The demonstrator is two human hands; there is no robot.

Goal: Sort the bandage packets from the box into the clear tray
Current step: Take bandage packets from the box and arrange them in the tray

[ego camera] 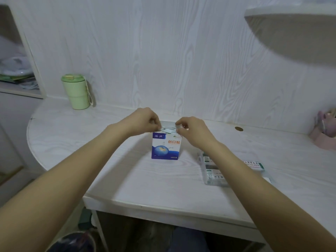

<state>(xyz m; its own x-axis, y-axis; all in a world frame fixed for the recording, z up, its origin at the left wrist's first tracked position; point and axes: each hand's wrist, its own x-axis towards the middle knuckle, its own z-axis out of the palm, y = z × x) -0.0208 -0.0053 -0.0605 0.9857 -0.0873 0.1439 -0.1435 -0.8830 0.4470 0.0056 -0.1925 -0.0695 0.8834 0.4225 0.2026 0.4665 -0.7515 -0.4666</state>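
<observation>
1 green cup (76, 91) stands on white table (127, 171) by wall.

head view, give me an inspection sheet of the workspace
surface: white wood-grain table, rounded left end.
job's things: bandage box upright at centre, top open, packets showing; clear tray to its right, already holding packets.
clutter: green lidded cup back left; pink holder far right.
grippers: left hand and right hand both at the box top, fingers curled; exact grip unclear.
cables: nothing seen.
surroundings: white panelled wall, shelf at left.
</observation>
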